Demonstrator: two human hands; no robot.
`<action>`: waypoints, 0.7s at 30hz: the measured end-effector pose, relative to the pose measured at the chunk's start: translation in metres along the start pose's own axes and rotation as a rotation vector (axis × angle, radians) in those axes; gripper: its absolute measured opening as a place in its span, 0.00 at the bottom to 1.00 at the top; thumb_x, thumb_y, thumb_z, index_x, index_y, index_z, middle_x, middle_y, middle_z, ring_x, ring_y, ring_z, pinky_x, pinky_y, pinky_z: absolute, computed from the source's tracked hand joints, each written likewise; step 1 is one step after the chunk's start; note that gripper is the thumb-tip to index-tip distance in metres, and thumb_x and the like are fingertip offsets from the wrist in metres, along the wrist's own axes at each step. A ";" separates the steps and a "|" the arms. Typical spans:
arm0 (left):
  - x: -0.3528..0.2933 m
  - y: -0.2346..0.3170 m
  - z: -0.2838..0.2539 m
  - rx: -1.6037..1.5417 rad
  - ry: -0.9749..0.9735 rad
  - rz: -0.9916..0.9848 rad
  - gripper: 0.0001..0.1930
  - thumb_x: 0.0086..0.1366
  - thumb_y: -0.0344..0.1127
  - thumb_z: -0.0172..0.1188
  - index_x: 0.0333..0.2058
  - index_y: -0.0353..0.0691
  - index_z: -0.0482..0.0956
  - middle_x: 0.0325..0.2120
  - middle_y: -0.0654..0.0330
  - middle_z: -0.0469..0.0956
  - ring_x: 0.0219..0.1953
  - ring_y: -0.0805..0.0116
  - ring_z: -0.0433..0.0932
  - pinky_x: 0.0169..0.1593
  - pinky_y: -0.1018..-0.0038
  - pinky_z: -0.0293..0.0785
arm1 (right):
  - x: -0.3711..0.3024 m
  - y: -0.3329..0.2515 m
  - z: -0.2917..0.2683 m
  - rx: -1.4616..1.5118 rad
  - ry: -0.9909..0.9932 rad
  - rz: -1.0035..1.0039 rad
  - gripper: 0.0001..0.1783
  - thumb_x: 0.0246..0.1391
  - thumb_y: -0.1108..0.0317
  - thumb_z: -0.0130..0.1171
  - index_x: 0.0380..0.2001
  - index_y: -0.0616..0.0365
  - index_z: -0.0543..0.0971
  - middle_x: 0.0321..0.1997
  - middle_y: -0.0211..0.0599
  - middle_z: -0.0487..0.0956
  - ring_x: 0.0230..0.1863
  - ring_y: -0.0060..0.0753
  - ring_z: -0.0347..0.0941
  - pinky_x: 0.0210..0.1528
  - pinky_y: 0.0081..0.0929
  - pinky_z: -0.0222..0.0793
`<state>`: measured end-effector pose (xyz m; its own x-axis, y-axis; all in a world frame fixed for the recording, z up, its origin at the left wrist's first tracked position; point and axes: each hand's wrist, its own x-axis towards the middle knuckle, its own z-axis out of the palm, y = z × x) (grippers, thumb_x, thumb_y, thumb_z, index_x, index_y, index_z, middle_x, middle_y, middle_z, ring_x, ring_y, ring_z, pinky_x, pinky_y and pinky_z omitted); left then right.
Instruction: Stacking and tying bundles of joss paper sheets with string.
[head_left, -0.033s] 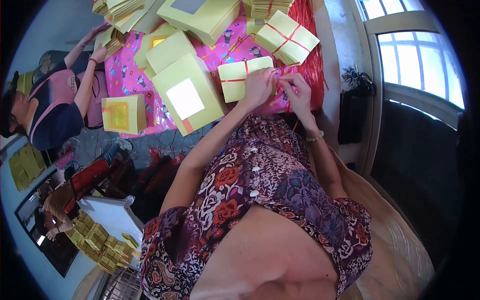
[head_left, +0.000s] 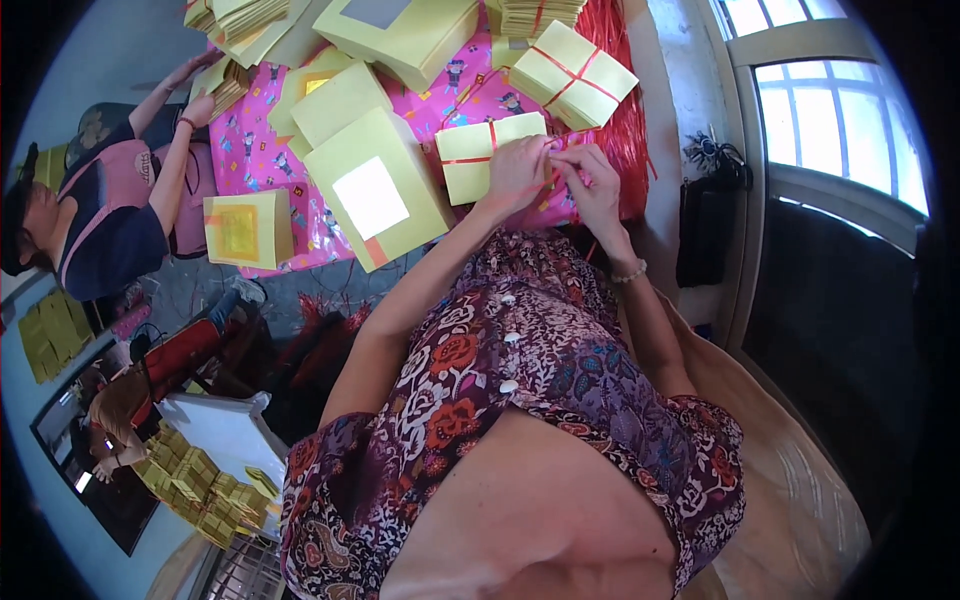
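Both my hands are together at the right side of a yellow paper bundle [head_left: 462, 180] that is bound crosswise with red plastic string. My left hand [head_left: 518, 175] lies over the bundle's right end, its thumb and fingers pinched on the red string [head_left: 553, 180]. Close beside it, my right hand [head_left: 592, 185] is closed in a pinch on the same string, fingertips nearly touching the left ones. The knot, if there is one, is hidden by my fingers. Just beyond my hands rests another tied yellow bundle [head_left: 557, 58].
A pink patterned cloth [head_left: 325, 235] covers the table. Yellow stacks, one with a white label [head_left: 371, 195], stand left of my hands. Loose red string [head_left: 610, 60] hangs along the right edge by the wall. At the far left, a co-worker [head_left: 115, 200] handles a yellow paper stack [head_left: 222, 85].
My right hand has shifted slightly toward the left one, and a short length of red string now shows beneath my fingertips. Everything else looks the same.
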<state>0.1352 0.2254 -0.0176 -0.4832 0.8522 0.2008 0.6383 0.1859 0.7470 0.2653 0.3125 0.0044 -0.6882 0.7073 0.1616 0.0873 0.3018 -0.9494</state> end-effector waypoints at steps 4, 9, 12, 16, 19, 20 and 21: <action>0.002 0.003 -0.004 0.035 -0.075 0.136 0.10 0.64 0.37 0.53 0.38 0.39 0.77 0.30 0.52 0.79 0.36 0.52 0.78 0.39 0.59 0.73 | 0.013 -0.015 0.004 -0.315 -0.039 -0.294 0.14 0.44 0.78 0.63 0.37 0.55 0.82 0.37 0.36 0.76 0.41 0.39 0.74 0.42 0.30 0.71; 0.004 -0.004 -0.001 0.066 -0.140 0.047 0.11 0.65 0.38 0.51 0.38 0.38 0.76 0.30 0.51 0.78 0.36 0.50 0.78 0.38 0.59 0.73 | 0.022 -0.018 -0.001 -0.488 -0.028 -0.315 0.13 0.48 0.73 0.63 0.39 0.52 0.81 0.41 0.34 0.76 0.45 0.39 0.72 0.45 0.31 0.70; 0.006 -0.011 0.002 0.050 -0.142 0.095 0.11 0.67 0.39 0.50 0.38 0.38 0.77 0.32 0.51 0.78 0.36 0.49 0.78 0.38 0.58 0.73 | 0.022 -0.009 -0.008 -0.548 -0.025 -0.295 0.14 0.49 0.69 0.63 0.42 0.51 0.80 0.43 0.35 0.75 0.47 0.40 0.71 0.46 0.32 0.71; 0.010 -0.012 -0.004 0.034 -0.256 0.079 0.14 0.69 0.43 0.48 0.39 0.40 0.79 0.33 0.53 0.79 0.37 0.50 0.78 0.40 0.60 0.74 | 0.015 0.001 -0.014 -0.503 -0.053 -0.194 0.15 0.51 0.68 0.62 0.44 0.51 0.79 0.46 0.36 0.73 0.49 0.42 0.71 0.47 0.34 0.71; 0.012 -0.012 -0.007 0.059 -0.346 0.054 0.15 0.69 0.44 0.48 0.39 0.41 0.79 0.34 0.54 0.79 0.38 0.51 0.78 0.41 0.61 0.74 | 0.015 -0.008 -0.010 -0.486 0.011 -0.207 0.14 0.52 0.69 0.61 0.44 0.51 0.78 0.48 0.36 0.73 0.49 0.41 0.71 0.47 0.34 0.71; 0.012 -0.013 -0.007 0.051 -0.357 0.058 0.15 0.69 0.44 0.48 0.38 0.41 0.80 0.35 0.55 0.79 0.38 0.51 0.79 0.41 0.61 0.74 | 0.015 -0.007 -0.010 -0.484 0.009 -0.208 0.14 0.52 0.69 0.61 0.44 0.51 0.78 0.48 0.36 0.73 0.49 0.41 0.71 0.47 0.34 0.71; 0.012 -0.012 -0.008 0.053 -0.358 0.059 0.15 0.69 0.44 0.48 0.38 0.41 0.80 0.35 0.55 0.79 0.38 0.51 0.79 0.41 0.61 0.74 | 0.017 -0.005 -0.012 -0.547 -0.014 -0.273 0.12 0.52 0.69 0.61 0.42 0.52 0.78 0.46 0.36 0.73 0.47 0.41 0.71 0.45 0.34 0.71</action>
<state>0.1166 0.2298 -0.0193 -0.2103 0.9776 0.0005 0.6931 0.1487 0.7053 0.2620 0.3309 0.0154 -0.7467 0.5510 0.3726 0.2611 0.7580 -0.5978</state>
